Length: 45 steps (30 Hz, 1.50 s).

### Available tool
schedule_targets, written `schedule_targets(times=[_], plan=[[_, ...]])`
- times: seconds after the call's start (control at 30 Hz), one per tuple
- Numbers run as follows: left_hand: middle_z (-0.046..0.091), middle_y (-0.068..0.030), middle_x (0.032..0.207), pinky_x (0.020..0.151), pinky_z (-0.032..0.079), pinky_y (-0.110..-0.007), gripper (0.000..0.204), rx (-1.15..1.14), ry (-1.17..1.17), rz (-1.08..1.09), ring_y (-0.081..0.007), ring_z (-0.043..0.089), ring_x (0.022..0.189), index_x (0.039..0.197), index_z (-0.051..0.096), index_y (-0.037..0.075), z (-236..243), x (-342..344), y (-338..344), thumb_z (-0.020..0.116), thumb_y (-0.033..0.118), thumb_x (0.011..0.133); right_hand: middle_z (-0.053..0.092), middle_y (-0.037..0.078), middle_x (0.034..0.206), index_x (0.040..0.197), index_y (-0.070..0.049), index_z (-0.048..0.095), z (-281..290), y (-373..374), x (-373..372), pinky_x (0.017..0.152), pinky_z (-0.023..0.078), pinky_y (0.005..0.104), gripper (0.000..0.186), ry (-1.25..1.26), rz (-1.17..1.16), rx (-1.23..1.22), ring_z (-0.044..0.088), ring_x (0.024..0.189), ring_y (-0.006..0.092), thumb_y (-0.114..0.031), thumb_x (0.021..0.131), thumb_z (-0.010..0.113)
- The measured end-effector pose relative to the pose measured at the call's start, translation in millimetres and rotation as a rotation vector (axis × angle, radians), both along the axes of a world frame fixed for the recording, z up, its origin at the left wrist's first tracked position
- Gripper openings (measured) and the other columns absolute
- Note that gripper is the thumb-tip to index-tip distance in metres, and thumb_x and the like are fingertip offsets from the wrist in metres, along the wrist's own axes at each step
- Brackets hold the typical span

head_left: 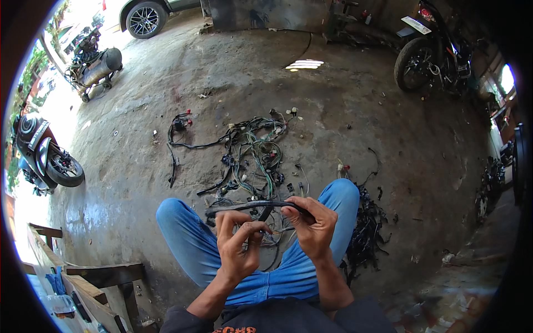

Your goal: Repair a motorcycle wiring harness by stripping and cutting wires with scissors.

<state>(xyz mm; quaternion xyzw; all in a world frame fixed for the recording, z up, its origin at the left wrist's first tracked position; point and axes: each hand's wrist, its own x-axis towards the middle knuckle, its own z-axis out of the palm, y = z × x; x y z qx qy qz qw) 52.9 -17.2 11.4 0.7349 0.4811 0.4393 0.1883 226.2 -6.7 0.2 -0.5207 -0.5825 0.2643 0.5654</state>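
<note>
My right hand (315, 228) grips a black, tape-wrapped wire harness (252, 205) between thumb and fingers. The wrapped length runs leftward above my lap, passing just beyond the fingertips of my left hand (239, 241). My left fingers are curled and pinched below it, beside a short dark strip that hangs from the harness; what exactly they hold is too small to tell. On the ground past my knees lies a tangle of loose wires (258, 150) in green, white and black, with several connectors. A black wrapped branch with red connectors (179, 125) spreads to its left.
A heap of black scraps (369, 222) lies beside my right knee. A wooden bench (100, 275) stands at the lower left. Motorcycles stand at the left (47, 152) and far right (425, 58). An air compressor (97, 69) and a car wheel (145, 20) are farther back.
</note>
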Motion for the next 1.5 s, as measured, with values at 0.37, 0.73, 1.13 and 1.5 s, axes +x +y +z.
schedule_targets(times=[0.37,0.73,1.13,1.5], plan=[[0.07,-0.0159,0.11,0.079,0.053,-0.034,0.019,-0.116,-0.509,-0.258,-0.0203,0.065,0.089,0.093,0.067,-0.001,-79.1,7.6,57.0,0.056,-0.013,0.083,0.073,0.005,0.088,0.108,0.005,0.073,-10.3,-13.7,-31.4,0.068,0.052,0.0213,0.022,0.639,-0.029,-0.299,0.065,0.077,0.0076,-0.012,0.094,0.074],[0.057,-0.0131,0.104,0.081,0.051,-0.035,0.011,-0.31,-1.209,-0.954,-0.0189,0.058,0.091,0.088,0.061,0.007,-75.7,38.8,113.6,0.065,0.01,0.097,0.032,-0.008,0.056,0.101,0.003,0.067,-14.3,-31.9,-37.9,0.042,0.017,0.0237,0.032,1.008,0.394,-0.599,0.023,0.043,0.0013,-0.028,0.105,0.057],[0.036,-0.0083,0.094,0.069,0.043,-0.038,0.036,-0.772,-1.297,-1.108,-0.0223,0.043,0.087,0.064,0.042,0.006,-43.8,33.1,97.5,0.053,0.028,0.09,0.03,-0.009,0.057,0.102,0.004,0.064,-12.5,-36.7,-8.6,0.043,0.018,0.0241,0.036,0.964,0.651,-0.816,0.023,0.044,0.0017,-0.029,0.107,0.052],[0.045,-0.0035,0.111,0.074,0.047,-0.036,0.028,-0.828,-1.361,-0.745,-0.0185,0.05,0.087,0.116,0.054,0.007,-49.0,26.8,96.5,0.048,0.029,0.1,0.046,-0.008,0.064,0.105,-0.001,0.072,-17.8,-36.5,4.7,0.044,0.023,0.0217,0.029,0.694,0.545,-0.784,0.033,0.05,-0.0001,-0.027,0.105,0.058]])
